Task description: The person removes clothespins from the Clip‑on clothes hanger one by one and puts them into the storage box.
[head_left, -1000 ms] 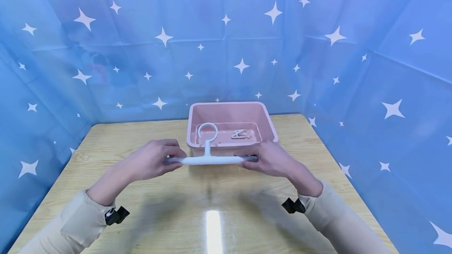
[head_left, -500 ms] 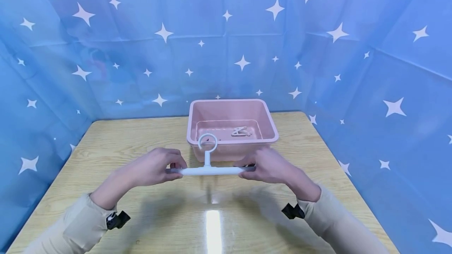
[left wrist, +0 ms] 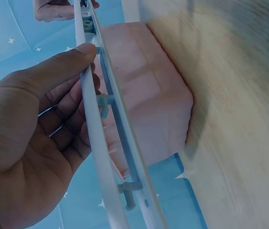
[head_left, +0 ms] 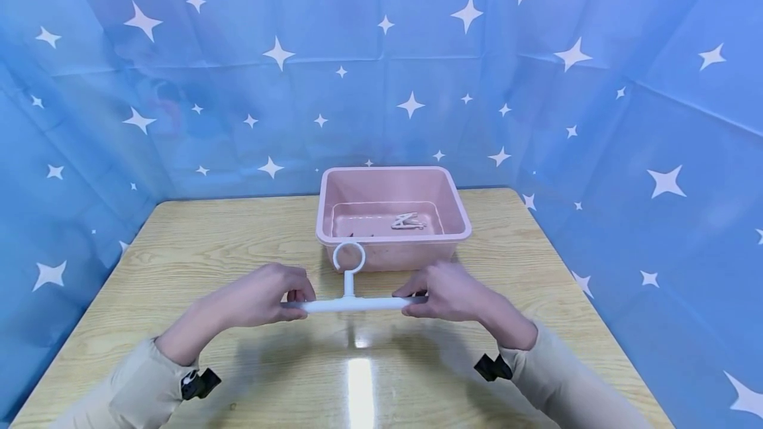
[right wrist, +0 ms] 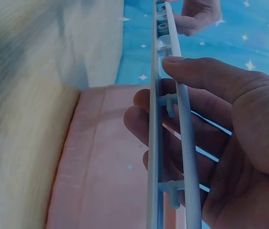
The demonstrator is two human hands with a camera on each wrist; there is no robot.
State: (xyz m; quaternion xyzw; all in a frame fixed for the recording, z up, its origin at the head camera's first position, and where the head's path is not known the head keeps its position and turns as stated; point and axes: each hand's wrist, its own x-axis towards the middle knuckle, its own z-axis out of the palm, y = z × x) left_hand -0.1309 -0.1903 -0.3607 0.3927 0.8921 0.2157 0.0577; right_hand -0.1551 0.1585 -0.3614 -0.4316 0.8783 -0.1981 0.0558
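Observation:
A white clothes hanger (head_left: 357, 305) with a ring-shaped hook (head_left: 350, 257) is held level above the table, the ring upward. My left hand (head_left: 265, 298) pinches its left end, thumb on the near side and fingers behind. At the opposite end, my right hand (head_left: 453, 295) grips the bar between thumb and fingers. Both wrist views show two parallel rails on the hanger, with small pale pegs (left wrist: 106, 100) between them. The hands cover the hanger's ends in the head view.
Behind the hanger stands a pink plastic basin (head_left: 393, 255) on the wooden table (head_left: 214, 237). A pale clothespin (head_left: 407, 221) lies inside it, with small dark bits near its front wall. Blue star-printed cloth (head_left: 334, 32) encloses the back and sides.
Both hands have lowered the hanger and brought it nearer to me. Its ring, earlier overlapping the basin's inside, now overlaps the basin's front wall. The grip looks the same.

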